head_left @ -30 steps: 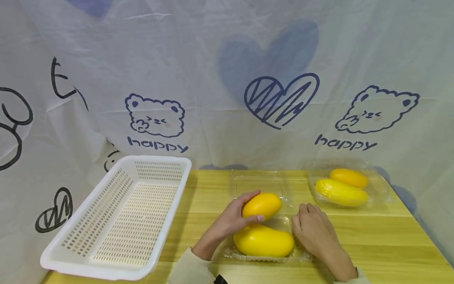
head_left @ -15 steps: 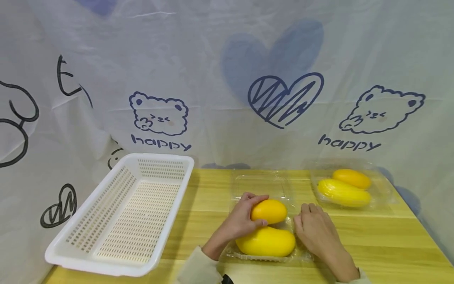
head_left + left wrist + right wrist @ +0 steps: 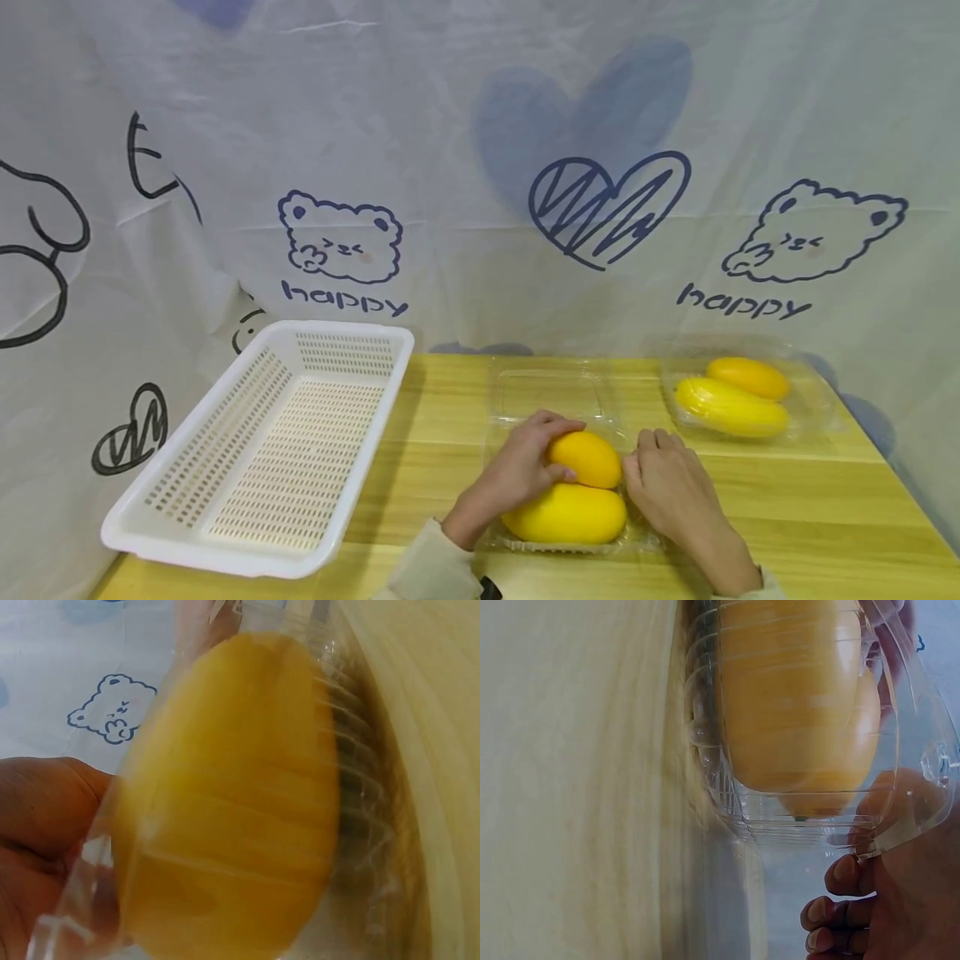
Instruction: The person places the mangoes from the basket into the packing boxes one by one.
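In the head view a clear plastic container lies with its lid folded back behind it. My left hand grips an orange-yellow mango, thumb in front and fingers over the back, down inside the container. Just in front of that mango lies a larger, yellow oblong fruit. Through the clear wall, the left wrist view shows a blurred yellow fruit. At the container's right side my right hand holds the rim; its fingers curl just beyond the corner in the right wrist view.
A white slotted plastic basket stands on the left of the wooden table. At the back right, another clear container holds an orange fruit and a yellow oblong fruit. A printed cloth hangs behind the table.
My left hand has carried the mango rightward and down, and it now sits against the back of the larger yellow fruit. My right hand has stayed at the container's edge.
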